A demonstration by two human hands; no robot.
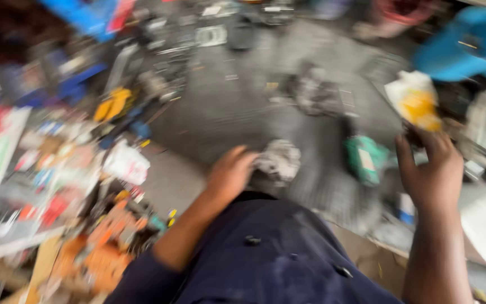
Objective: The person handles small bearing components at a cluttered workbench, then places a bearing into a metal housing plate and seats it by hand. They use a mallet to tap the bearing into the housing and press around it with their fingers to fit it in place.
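On grey mat (226,107), blurred clutter (74,169), crumpled rag (277,160)

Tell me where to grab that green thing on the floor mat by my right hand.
The picture is blurred, so this is tentative: take the green thing across its narrower sides, from above. It seems to lie flat on the dark mat, just left of your right hand, with its top unobstructed.
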